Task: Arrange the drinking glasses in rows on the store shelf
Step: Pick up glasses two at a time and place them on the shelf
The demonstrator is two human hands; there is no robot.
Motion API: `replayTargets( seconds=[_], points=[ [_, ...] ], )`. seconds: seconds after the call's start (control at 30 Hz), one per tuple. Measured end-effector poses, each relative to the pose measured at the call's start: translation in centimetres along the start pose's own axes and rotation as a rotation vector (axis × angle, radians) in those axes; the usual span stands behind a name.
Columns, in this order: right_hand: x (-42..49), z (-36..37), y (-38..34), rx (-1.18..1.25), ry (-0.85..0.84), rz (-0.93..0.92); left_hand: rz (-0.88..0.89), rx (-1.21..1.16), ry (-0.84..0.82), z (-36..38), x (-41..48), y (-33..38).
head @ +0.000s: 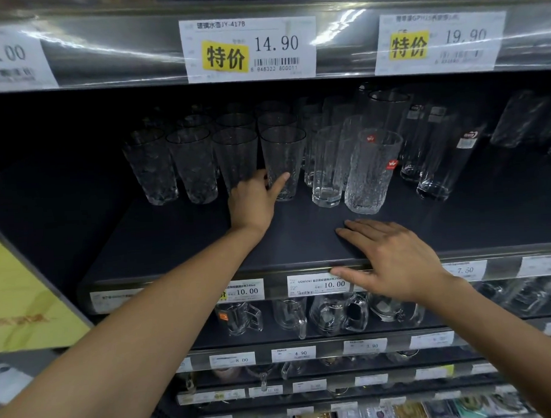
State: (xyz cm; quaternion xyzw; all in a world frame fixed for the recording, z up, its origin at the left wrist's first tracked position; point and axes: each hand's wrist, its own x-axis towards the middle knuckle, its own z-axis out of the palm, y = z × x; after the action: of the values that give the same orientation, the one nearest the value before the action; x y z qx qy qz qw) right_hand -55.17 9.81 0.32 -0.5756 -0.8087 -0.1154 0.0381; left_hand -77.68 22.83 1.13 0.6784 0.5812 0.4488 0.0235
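Several clear tapered drinking glasses stand in rows on the dark store shelf. My left hand reaches into the shelf and grips the front right tapered glass, thumb across its lower front and fingers behind it. To its right stand a faceted glass and a textured glass with red stickers. My right hand lies flat on the shelf's front edge, fingers straight, holding nothing, just in front of the textured glass.
Tall straight glasses stand at the right of the same shelf. The shelf above carries price tags. Glass mugs fill the shelf below. A yellow panel stands at the left.
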Motion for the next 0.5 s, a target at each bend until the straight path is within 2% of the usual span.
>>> replayTargets(
  seconds=[0.27,0.5],
  points=[
    [0.0,-0.3,0.0,0.029,0.004,0.004,-0.038,-0.039,-0.037,-0.5,-0.1,0.3],
    [0.0,-0.8,0.1,0.083,-0.043,0.020,-0.109,-0.074,-0.190,-1.8,-0.7,-0.4]
  ],
)
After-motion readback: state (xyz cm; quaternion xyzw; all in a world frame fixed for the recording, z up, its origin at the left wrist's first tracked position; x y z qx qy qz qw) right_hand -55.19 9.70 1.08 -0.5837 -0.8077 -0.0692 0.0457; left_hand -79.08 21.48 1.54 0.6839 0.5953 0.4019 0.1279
